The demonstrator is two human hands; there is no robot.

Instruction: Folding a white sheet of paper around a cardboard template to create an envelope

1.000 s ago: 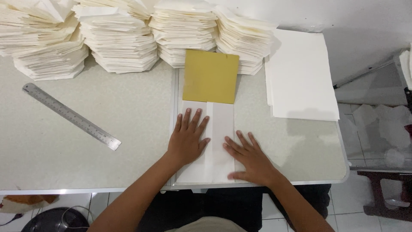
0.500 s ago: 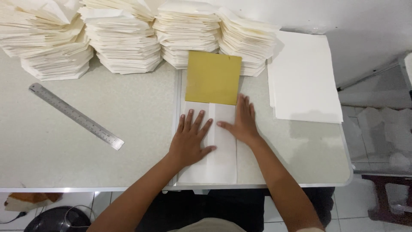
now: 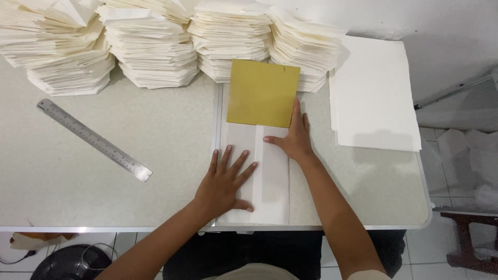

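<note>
A white folded sheet of paper (image 3: 272, 181) lies on the grey table (image 3: 104, 171) in front of me. A square mustard-yellow card (image 3: 263, 92) covers its far end. My left hand (image 3: 225, 181) presses flat on the sheet's left flap, fingers spread. My right hand (image 3: 292, 137) lies flat on the sheet's right edge, its fingertips reaching up beside the card's lower right corner. Neither hand grips anything.
Several tall stacks of folded cream paper (image 3: 155, 46) line the table's far edge. A steel ruler (image 3: 93, 139) lies diagonally at the left. A pile of flat white sheets (image 3: 376, 93) sits at the right. A dark bin (image 3: 70, 262) stands below the table.
My right hand has slid away from me along the sheet's right side, from near the front edge up to the yellow card. My left hand has stayed put.
</note>
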